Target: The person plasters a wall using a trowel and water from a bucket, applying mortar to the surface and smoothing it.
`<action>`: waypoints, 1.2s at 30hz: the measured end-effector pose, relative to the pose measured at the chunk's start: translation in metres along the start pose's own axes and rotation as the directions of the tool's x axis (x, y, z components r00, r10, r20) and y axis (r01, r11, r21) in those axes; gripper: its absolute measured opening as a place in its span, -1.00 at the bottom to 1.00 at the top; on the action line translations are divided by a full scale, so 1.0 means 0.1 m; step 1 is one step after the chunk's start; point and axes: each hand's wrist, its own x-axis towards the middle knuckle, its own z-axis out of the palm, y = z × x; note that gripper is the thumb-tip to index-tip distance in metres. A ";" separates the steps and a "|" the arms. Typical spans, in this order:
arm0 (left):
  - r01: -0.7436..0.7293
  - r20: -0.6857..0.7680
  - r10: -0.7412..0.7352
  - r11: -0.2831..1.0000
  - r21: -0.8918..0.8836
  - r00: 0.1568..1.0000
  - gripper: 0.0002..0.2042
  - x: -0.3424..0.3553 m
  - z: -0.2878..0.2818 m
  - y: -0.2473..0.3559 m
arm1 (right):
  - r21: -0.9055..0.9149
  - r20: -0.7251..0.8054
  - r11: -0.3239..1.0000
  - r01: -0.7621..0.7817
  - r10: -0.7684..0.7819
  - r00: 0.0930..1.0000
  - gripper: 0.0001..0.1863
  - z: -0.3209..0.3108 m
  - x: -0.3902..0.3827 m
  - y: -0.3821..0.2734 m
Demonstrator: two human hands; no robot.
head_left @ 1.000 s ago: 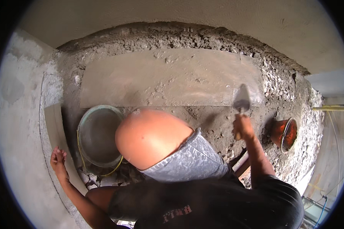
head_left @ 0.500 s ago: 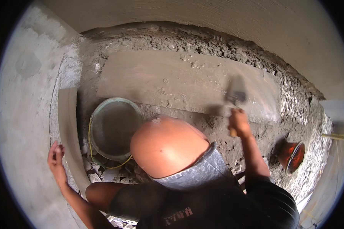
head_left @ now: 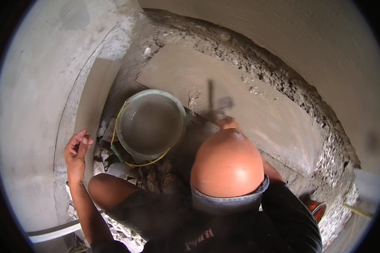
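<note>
My left hand (head_left: 77, 154) is open with loosely bent fingers, holding nothing, near a grey strip (head_left: 97, 84) along the left wall. My right hand (head_left: 228, 123) grips a trowel (head_left: 223, 103), blurred by motion, over the lower edge of a flat, mortar-smeared rectangular surface (head_left: 228, 92); my bent right knee (head_left: 227, 164) partly hides this hand and forearm. Between my hands stands a wide bucket (head_left: 150, 124) of murky grey liquid, with a yellow handle hanging round its lower side.
Broken rubble (head_left: 145, 173) lies beside the bucket and my left leg. A crumbly trench edge (head_left: 278, 76) runs below the plastered far wall (head_left: 308, 38). An orange container (head_left: 316, 208) is partly visible at lower right. A pale wall (head_left: 33, 118) rises on the left.
My view has swung left, so the bucket appears nearer the middle. The trowel has moved leftward toward the bucket, and my right hand is now partly behind my knee.
</note>
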 end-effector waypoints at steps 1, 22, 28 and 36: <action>0.062 0.011 -0.062 0.998 -0.033 0.998 -0.56 -0.05 0.04 0.04 | 0.136 -0.012 0.975 -0.176 0.179 0.984 -0.79 -0.10 0.10 -0.26; 0.540 0.681 -0.006 0.614 -0.576 0.733 -0.77 0.36 3.46 -0.27 | 0.849 0.524 0.023 -0.528 0.107 0.845 -0.80 -0.04 0.69 -0.56; 0.274 0.600 -0.014 0.897 -0.345 0.800 -0.58 0.14 3.73 0.37 | 0.414 0.448 0.765 -0.493 0.300 0.842 -0.81 -0.71 0.47 -0.71; 0.030 0.437 0.016 0.995 -0.098 0.899 -0.63 0.87 2.53 0.25 | -0.421 0.218 0.868 -0.263 0.378 0.900 -0.70 -1.37 -0.29 -0.42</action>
